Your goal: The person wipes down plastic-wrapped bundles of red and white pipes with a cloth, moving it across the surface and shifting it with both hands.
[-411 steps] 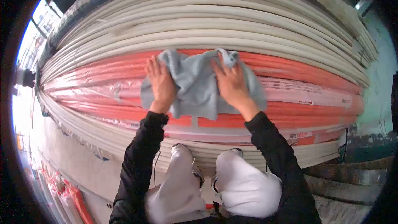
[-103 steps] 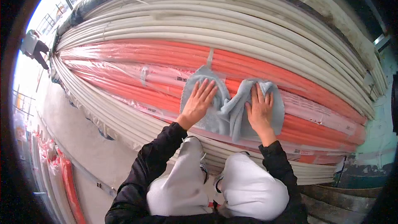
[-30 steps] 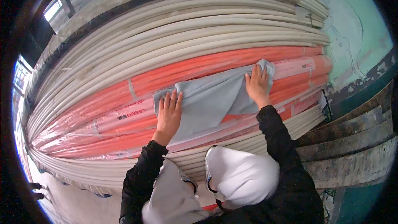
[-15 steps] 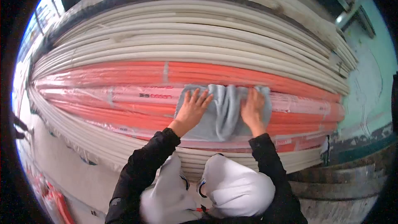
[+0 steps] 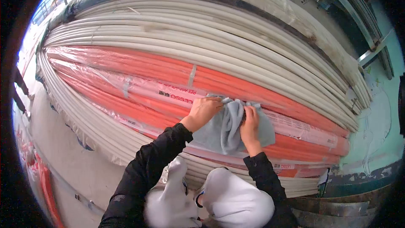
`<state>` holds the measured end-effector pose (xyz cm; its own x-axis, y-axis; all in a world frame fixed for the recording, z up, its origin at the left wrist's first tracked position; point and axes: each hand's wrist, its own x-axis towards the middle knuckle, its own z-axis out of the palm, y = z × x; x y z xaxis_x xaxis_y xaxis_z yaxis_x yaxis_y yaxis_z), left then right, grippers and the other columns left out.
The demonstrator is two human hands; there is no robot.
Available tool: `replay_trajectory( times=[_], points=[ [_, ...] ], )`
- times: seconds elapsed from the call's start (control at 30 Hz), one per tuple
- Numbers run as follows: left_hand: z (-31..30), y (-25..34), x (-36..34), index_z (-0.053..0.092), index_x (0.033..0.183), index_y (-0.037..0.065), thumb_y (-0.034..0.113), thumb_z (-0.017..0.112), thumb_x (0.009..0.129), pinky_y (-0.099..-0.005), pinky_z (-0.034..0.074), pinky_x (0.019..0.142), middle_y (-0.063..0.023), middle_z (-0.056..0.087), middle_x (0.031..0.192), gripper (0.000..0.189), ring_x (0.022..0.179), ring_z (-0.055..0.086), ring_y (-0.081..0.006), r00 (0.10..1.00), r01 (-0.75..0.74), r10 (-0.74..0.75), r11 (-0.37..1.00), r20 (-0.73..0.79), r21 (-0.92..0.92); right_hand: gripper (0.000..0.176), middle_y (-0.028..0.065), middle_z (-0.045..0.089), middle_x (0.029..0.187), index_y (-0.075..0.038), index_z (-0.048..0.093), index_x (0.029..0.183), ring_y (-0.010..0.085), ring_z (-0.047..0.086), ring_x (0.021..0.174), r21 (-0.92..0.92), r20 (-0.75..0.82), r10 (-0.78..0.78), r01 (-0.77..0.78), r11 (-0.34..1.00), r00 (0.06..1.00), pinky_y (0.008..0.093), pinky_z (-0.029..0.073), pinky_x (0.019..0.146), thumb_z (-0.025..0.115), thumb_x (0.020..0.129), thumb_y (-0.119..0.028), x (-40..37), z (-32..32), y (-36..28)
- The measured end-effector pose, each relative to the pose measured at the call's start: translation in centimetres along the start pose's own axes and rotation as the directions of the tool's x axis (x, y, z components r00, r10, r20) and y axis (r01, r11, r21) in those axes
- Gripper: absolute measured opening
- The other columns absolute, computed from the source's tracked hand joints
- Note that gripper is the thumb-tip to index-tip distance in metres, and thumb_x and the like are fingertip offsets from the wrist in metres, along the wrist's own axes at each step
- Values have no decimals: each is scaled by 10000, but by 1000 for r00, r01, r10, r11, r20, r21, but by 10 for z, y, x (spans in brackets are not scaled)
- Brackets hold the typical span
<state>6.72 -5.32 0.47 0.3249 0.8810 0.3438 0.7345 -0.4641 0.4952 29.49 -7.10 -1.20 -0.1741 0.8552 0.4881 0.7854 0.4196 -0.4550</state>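
Note:
A grey-blue cloth (image 5: 230, 122) lies on the plastic-wrapped red pipes (image 5: 160, 78), with bunched folds running down its middle. My left hand (image 5: 205, 110) grips its upper left part, fingers curled toward the top edge. At the right side of the folds, my right hand (image 5: 250, 126) pinches the fabric between thumb and fingers. Both hands are closed on the cloth and close to each other. The fingertips are partly hidden in the folds.
Long white pipes (image 5: 177, 29) are stacked beyond the red ones, and more lie nearer my knees (image 5: 236, 194). A metal frame (image 5: 373, 50) stands at the upper right beside a pale green wall (image 5: 379, 114). Another person's legs (image 5: 20, 88) show at the left edge.
My hands have come closer together. The left went from lying spread on the cloth to gripping its upper edge. The view has turned, so the pipes now slope down to the right.

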Motion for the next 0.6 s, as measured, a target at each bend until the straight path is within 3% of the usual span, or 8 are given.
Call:
replay_trajectory(
  times=[0.03,0.13,0.2,0.27,0.37,0.47,0.53,0.6],
  points=[
    [-2,-4,1,730,1021,110,190,632,893,-402,546,848,-83,707,1087,180,1032,671,-296,999,19,-19,999,27,-29,349,189,574,1153,-10,576,1110,401,526,1172,125,-34,-10,14,992,999,491,412,1017,515,792,122,5,5,-1],
    [-1,-18,0,727,1010,100,166,658,887,-432,557,854,-107,717,1083,156,1004,680,-327,1000,17,-15,997,25,-72,301,169,585,1101,-20,587,1071,388,530,1169,172,-144,-17,42,984,989,482,411,1019,527,806,109,5,10,12],
    [3,-28,0,719,982,84,141,663,877,-439,556,848,-119,712,1089,132,999,677,-333,994,-71,68,997,-89,-24,226,180,560,1148,-28,594,1025,381,523,1175,47,-276,-78,94,994,958,487,404,1024,546,832,78,17,-3,24],
    [0,-37,2,708,989,55,102,676,850,-446,552,840,-130,708,1059,150,990,669,-351,964,-74,40,990,-262,-120,259,213,518,1227,-20,586,1107,398,497,1204,-6,-393,42,-48,999,919,498,398,1032,553,858,42,32,-15,40],
    [-27,-44,17,714,1002,49,8,661,831,-436,546,876,-143,694,1074,183,1023,651,-359,934,-39,-24,985,-357,-168,334,248,476,1287,5,552,1222,426,465,1238,-149,-393,-14,-49,988,919,513,381,1056,554,888,0,55,-5,50],
    [-48,-76,21,697,1029,39,14,590,797,-425,521,898,-147,675,1067,258,1030,626,-342,826,-22,41,999,-562,41,429,261,482,1296,37,500,1315,459,448,1251,-377,-299,-39,-81,923,953,528,369,1070,544,890,-3,60,37,37],
    [-59,-102,17,722,1067,42,-17,577,801,-415,520,912,-161,655,1111,309,1041,624,-337,800,115,-84,993,-594,15,461,263,468,1350,52,495,1335,484,429,1276,-294,-148,5,-49,955,989,539,349,1097,536,877,16,66,47,-2],
    [-69,-113,11,724,1088,15,-21,565,861,-405,498,949,-172,634,1130,279,1074,598,-340,763,228,-257,966,-593,-126,528,251,438,1430,43,462,1399,493,405,1315,200,80,263,-274,941,962,538,321,1144,515,875,11,82,44,-53]
  ],
)
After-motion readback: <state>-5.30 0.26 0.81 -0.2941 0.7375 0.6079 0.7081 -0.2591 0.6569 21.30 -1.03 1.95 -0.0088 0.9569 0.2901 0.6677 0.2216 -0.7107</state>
